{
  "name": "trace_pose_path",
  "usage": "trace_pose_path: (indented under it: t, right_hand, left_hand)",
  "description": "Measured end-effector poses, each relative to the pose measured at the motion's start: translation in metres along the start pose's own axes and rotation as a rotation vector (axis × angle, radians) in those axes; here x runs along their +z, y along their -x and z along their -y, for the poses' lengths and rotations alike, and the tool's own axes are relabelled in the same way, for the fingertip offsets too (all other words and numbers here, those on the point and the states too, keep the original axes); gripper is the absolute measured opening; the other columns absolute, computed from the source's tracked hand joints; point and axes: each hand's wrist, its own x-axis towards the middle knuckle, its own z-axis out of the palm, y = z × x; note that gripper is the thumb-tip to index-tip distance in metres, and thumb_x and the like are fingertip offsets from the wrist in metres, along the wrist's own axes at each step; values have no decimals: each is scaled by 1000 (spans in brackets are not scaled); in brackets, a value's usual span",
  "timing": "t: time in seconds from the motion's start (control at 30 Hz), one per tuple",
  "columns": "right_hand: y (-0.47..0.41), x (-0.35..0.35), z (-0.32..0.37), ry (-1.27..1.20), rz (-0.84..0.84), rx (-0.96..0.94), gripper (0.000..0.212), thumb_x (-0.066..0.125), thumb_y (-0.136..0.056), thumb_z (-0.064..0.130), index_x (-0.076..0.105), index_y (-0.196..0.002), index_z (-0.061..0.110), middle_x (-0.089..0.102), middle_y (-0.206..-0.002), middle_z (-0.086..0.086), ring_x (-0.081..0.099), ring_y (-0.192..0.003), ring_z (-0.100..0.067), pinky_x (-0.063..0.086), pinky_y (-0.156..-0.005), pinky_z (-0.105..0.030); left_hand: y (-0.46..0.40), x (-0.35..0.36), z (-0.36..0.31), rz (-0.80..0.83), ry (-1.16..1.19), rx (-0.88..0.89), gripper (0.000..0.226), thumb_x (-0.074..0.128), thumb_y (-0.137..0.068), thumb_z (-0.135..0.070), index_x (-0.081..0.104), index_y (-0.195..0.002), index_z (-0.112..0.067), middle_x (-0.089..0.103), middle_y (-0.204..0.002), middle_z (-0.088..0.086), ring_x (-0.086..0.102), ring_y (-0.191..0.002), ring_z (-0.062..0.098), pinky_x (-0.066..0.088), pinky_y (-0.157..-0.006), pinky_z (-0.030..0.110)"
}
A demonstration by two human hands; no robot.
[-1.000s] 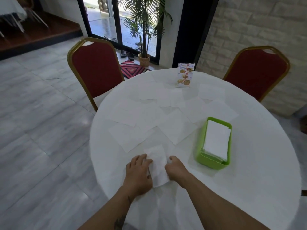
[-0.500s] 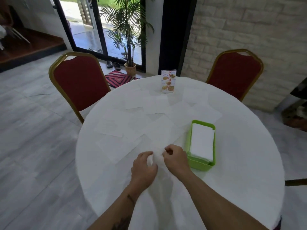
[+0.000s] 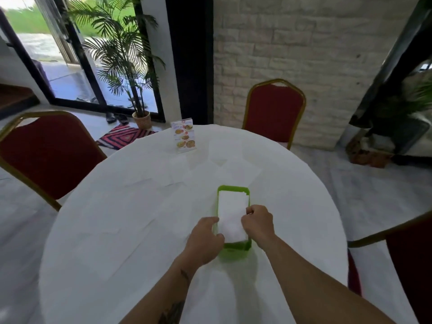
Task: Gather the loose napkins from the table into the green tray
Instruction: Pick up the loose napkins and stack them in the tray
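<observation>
Bench (image 3: 292,206): round, white cloth, takes up most of the head view. Loose napkins (image 3: 236,170) lie flat across its far half, white on white, edges faint; count not readable.

Green tray (image 3: 233,189) sits near the middle of the bench, toward the near side, long axis pointing away from the person. A white stack fills it. Folded napkin (image 3: 230,226) lies on top at the near end, held over the tray.

Left hand (image 3: 205,239) grips the napkin's left edge, fingers curled at the tray's left wall. Right hand (image 3: 258,222) pinches the right edge, fingers curled. Hands close together, one each side of the napkin.

Step in hand, as I judge it: seating this napkin on the stack. To do it well: lower both edges level so the napkin lands square with the sheets below, keep the fold shut, let go with both hands together so nothing drags or skews. Thin paper will probably lift with a fast withdrawal; ease the fingers out sideways.

Much remains: the far napkins are untouched.

Room: three red chairs (image 3: 274,111) with gold frames round the bench, pale stone wall behind, potted palm (image 3: 124,54) by a glass door, striped mat (image 3: 124,136) on grey floor. Menu stand (image 3: 184,136) at the bench's far edge.
</observation>
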Motion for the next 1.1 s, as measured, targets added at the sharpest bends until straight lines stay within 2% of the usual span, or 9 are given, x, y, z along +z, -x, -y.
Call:
trace_pose_path:
  t: [0.1,0.2,0.33,0.47,0.63,0.73,0.83,0.97,1.1]
  right_hand:
    - [-13,-7,-2,-6,-1,-26,25,49,-70,0,66,-89,-4,70,-94,-20,55,-69,-24,43,-60,-32]
    - [-20,-14,0,24,30,-34,26,52,-74,3,66,-96,3,67,-93,-10,61,-83,-27,49,-68,-34]
    - [-16,-20,4,418,116,-138,30,58,-75,20,54,-104,11,60,-101,-7,61,-94,-28,46,-70,-31]
    - [-13,-15,5,631,10,-414,42,57,-78,25,47,-118,14,49,-123,-8,50,-107,-27,43,-81,-35]
    - [-14,-3,-13,829,307,-568,62,39,-77,43,44,-134,18,42,-140,-5,37,-130,-29,28,-104,-49]
    - [-15,0,-18,890,306,-562,59,44,-85,38,39,-141,20,37,-147,-3,32,-137,-27,18,-111,-53]
    - [-11,6,-1,818,252,-558,53,44,-84,29,44,-137,20,43,-142,-2,38,-131,-26,19,-110,-51]
    - [12,27,24,637,228,-565,52,47,-85,22,47,-137,20,46,-140,1,45,-125,-25,34,-105,-43]
    - [47,67,38,471,221,-540,47,46,-90,18,49,-137,23,46,-138,6,44,-127,-18,38,-107,-33]
  left_hand:
    - [-4,10,-5,0,-92,20,55,54,-86,-19,42,-140,-15,38,-147,2,40,-131,19,33,-112,33]
    - [-7,18,-9,-13,-156,15,56,51,-87,-19,41,-141,-14,33,-149,1,39,-132,19,33,-112,32]
    - [-9,25,-8,-54,-172,25,55,50,-84,-15,44,-139,-15,35,-148,-2,40,-131,17,34,-110,29]
    - [-14,25,-9,-159,-154,63,42,52,-84,-12,54,-125,-17,43,-136,-6,49,-117,12,38,-97,20]
    - [-15,21,0,-257,-75,92,33,54,-81,-6,62,-109,-21,52,-115,-10,53,-102,8,42,-84,19]
    - [-16,11,17,-310,-8,68,34,51,-80,-4,63,-106,-23,55,-111,-10,57,-103,11,43,-82,21]
    - [-21,-7,41,-285,-25,-1,37,50,-82,-7,60,-113,-24,54,-121,-6,56,-107,13,42,-84,22]
    - [-33,-28,79,-52,-294,-28,64,51,-83,-22,34,-145,-22,25,-156,3,29,-141,22,31,-112,36]
    - [-48,-51,113,153,-595,20,76,47,-87,-26,7,-152,-27,-6,-162,2,-6,-149,22,5,-121,46]
